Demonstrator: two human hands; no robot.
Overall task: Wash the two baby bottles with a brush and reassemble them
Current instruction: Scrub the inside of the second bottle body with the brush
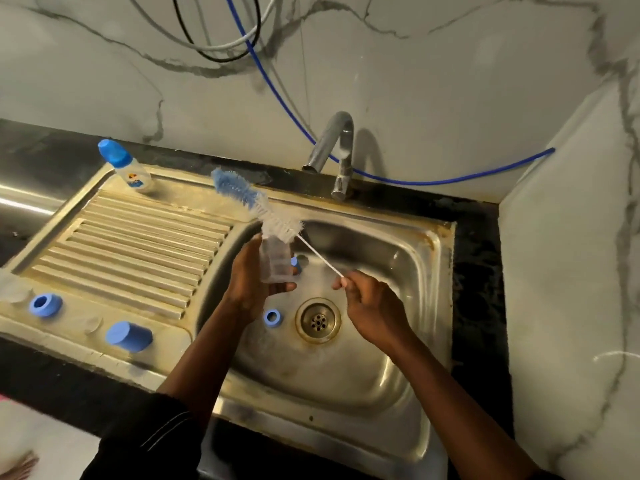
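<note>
With my left hand (254, 277) gripping the uncapped bottle (276, 260) over the basin (398, 261) and my right hand (369, 308) pinching the brush (258, 207) handle, I judge scrubbing barely begun: second bottle (127, 167) capped on the drainboard, reassembly pending.

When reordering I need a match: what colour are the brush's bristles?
Blue toward the tip, white nearer the handle, on the brush; head view.

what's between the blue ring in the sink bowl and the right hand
The round metal drain, on the sink floor, sits between the blue ring and the right hand in the head view.
</note>
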